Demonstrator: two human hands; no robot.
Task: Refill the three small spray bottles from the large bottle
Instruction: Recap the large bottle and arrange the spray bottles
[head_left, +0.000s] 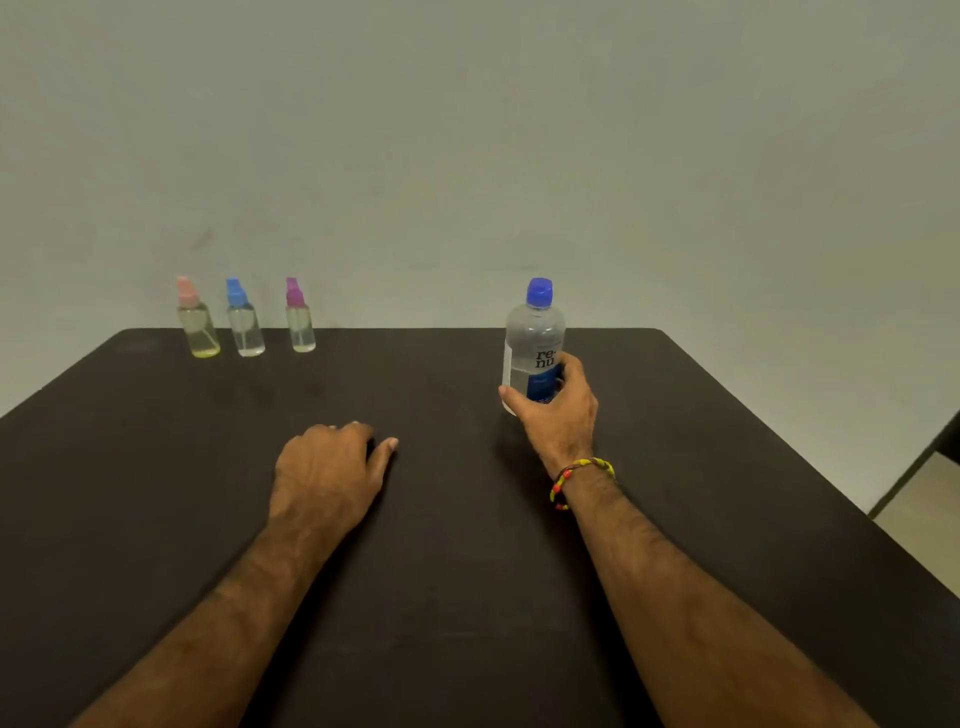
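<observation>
Three small clear spray bottles stand in a row at the table's far left: one with a pink cap (196, 325), one with a blue cap (244, 325) and one with a purple cap (299, 322). All three caps are on. The large clear bottle (534, 332), with a blue cap and a blue label, stands upright at the far right. My right hand (558, 410) grips its lower part, thumb on the left side, fingers wrapped round the right. My left hand (327, 473) rests on the table in the middle, fingers loosely curled, holding nothing.
The dark table (441, 571) reaches back to a plain pale wall. Its right edge runs diagonally down the right side, with light floor (919, 499) beyond it. A beaded band is on my right wrist.
</observation>
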